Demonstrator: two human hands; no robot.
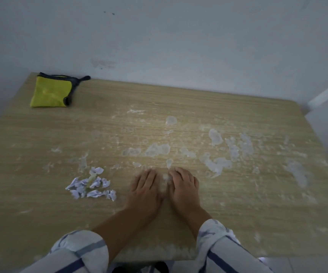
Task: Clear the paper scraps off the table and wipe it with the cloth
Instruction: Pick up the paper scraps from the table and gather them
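Hands flat, fingers spread, empty: left hand [146, 184] beside right hand [183, 185] on tabletop [198, 107]; paper scraps [92, 187] at nine o'clock, cloth [50, 91] at eleven.

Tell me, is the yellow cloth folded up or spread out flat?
Folded. The yellow cloth lies as a small neat square near the table's far left corner, with its dark edging doubled along one side.
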